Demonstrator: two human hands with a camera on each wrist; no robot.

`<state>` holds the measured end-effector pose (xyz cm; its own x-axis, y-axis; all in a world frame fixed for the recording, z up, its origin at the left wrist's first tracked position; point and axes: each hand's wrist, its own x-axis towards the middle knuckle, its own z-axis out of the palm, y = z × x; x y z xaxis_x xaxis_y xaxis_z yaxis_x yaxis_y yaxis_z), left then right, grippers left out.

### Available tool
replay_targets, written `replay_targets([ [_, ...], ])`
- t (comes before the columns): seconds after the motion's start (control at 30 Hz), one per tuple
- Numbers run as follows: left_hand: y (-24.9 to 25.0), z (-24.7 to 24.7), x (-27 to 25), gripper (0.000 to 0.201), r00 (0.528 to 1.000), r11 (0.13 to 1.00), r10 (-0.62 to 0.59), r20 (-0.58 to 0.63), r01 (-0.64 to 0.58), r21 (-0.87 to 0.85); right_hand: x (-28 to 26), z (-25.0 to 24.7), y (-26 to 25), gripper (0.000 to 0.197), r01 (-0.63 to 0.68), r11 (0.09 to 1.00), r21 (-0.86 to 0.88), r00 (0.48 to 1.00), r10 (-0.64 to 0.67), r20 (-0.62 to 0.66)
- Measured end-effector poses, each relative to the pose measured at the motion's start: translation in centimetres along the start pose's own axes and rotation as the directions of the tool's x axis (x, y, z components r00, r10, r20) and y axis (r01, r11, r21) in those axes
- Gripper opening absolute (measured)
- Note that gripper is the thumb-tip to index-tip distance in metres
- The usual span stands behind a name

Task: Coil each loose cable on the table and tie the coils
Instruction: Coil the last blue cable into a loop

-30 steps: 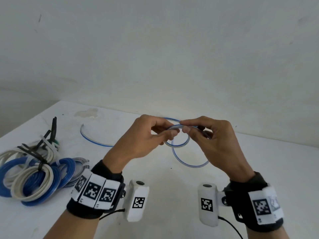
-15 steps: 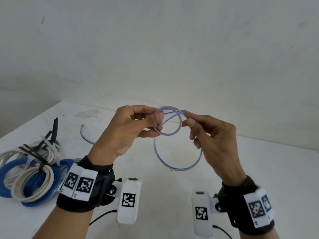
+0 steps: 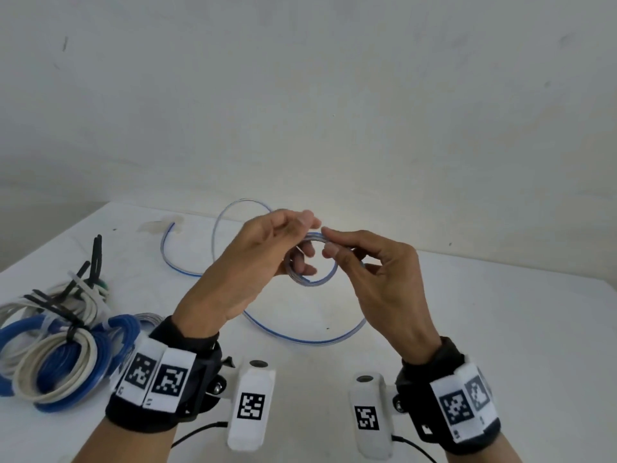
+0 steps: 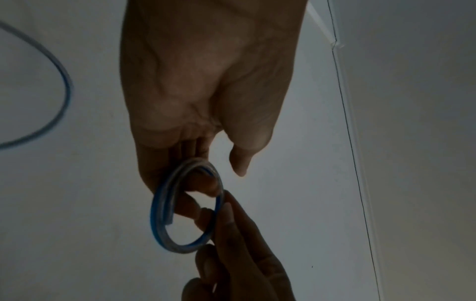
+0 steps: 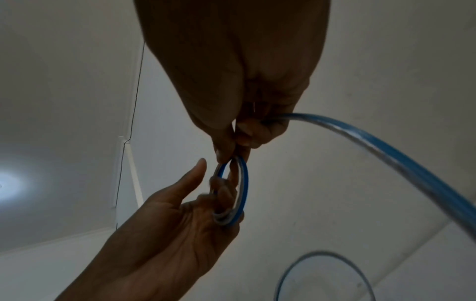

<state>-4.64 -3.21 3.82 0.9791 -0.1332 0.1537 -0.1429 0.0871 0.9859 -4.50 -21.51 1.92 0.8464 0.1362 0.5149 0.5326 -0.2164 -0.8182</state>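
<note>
From the head camera, the left hand point(image 3: 247, 262) and right hand point(image 3: 384, 282) meet above the white desk point(image 3: 500, 329), both holding a small coil point(image 3: 310, 262) of the clear, blue-striped cable point(image 3: 300, 339), whose loose length trails in loops across the desk, while tied coils point(image 3: 56, 355) lie at the left. The left wrist camera shows the left hand's fingers point(image 4: 203, 183) curled through the coil with the thumb clear of it. The right wrist camera shows the right hand's thumb and fingers point(image 5: 226, 146) clamped on the coil's top, the cable running off to the right.
</note>
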Motion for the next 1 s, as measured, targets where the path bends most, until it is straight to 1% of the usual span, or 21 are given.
replay_targets([
  [0.07, -0.2, 0.4, -0.1, 0.055, 0.995, 0.995, -0.085, 0.043, 0.087, -0.048, -0.1, 0.0, -0.1, 0.021, 0.016, 1.0, -0.013, 1.0, -0.015, 0.027],
  [0.13, -0.1, 1.0, -0.1, 0.051, 0.983, 0.982, -0.167, 0.073, 0.172, -0.073, 0.0, 0.1, -0.3, 0.021, 0.034, 0.999, -0.008, 0.998, -0.033, 0.044],
  [0.2, 0.1, 1.4, -0.2, 0.05, 0.975, 0.977, -0.206, 0.08, 0.21, -0.042, -0.1, 0.1, -0.3, 0.02, 0.06, 0.998, -0.017, 0.997, -0.059, 0.046],
  [0.27, 0.3, 1.4, -0.3, 0.053, 0.975, 0.979, -0.203, 0.088, 0.204, -0.009, -0.1, 0.2, -0.3, 0.019, 0.069, 0.997, -0.028, 0.997, -0.068, 0.041],
  [0.33, 0.4, 1.1, -0.2, 0.049, 0.981, 0.983, -0.179, 0.073, 0.181, -0.031, -0.2, 0.6, -0.5, 0.015, 0.054, 0.999, -0.01, 0.999, -0.054, -0.001],
  [0.43, 0.7, 0.3, 0.0, 0.045, 0.991, 0.975, -0.134, -0.017, 0.129, -0.18, -0.1, 0.8, -0.7, 0.006, -0.021, 0.99, 0.136, 0.993, 0.037, -0.116],
  [0.5, 0.8, 0.0, 0.3, 0.044, 0.99, 0.953, -0.118, -0.073, 0.092, -0.287, -0.2, 1.3, -0.8, 0.005, -0.054, 0.964, 0.262, 0.992, 0.082, -0.097],
  [0.57, 0.9, 0.1, 0.4, 0.044, 0.986, 0.922, -0.131, -0.102, 0.083, -0.378, -0.7, 2.5, -0.9, 0.01, -0.095, 0.924, 0.369, 0.991, 0.125, -0.057],
  [0.6, 0.9, 0.2, 0.4, 0.044, 0.985, 0.91, -0.137, -0.108, 0.082, -0.407, -1.0, 3.1, -1.0, 0.014, -0.115, 0.906, 0.407, 0.987, 0.15, -0.057],
  [0.7, 1.0, 0.8, 0.3, 0.044, 0.982, 0.89, -0.142, -0.126, 0.071, -0.45, -1.3, 4.0, -0.8, 0.014, -0.101, 0.894, 0.437, 0.976, 0.174, -0.13],
  [0.73, 1.0, 0.9, 0.4, 0.045, 0.982, 0.894, -0.138, -0.129, 0.067, -0.444, -1.1, 3.7, -0.8, 0.012, -0.084, 0.901, 0.425, 0.975, 0.162, -0.151],
  [0.8, 1.0, 1.1, 0.4, 0.043, 0.984, 0.926, -0.121, -0.127, 0.066, -0.373, -0.7, 2.7, -0.8, 0.01, -0.062, 0.924, 0.378, 0.977, 0.133, -0.165],
  [0.87, 1.2, 1.1, 0.4, 0.04, 0.987, 0.958, -0.118, -0.108, 0.085, -0.274, -0.2, 1.4, -0.9, 0.009, -0.053, 0.952, 0.301, 0.986, 0.098, -0.138],
  [0.93, 1.3, 0.8, 0.3, 0.04, 0.986, 0.97, -0.157, -0.047, 0.146, -0.193, 0.0, 0.3, -1.1, 0.011, -0.049, 0.979, 0.197, 0.997, 0.059, -0.047],
  [1.0, 1.2, 0.5, 0.0, 0.047, 0.978, 0.974, -0.205, 0.041, 0.208, -0.095, 0.1, -0.5, -1.3, 0.014, -0.036, 0.993, 0.116, 0.997, 0.029, 0.066],
])
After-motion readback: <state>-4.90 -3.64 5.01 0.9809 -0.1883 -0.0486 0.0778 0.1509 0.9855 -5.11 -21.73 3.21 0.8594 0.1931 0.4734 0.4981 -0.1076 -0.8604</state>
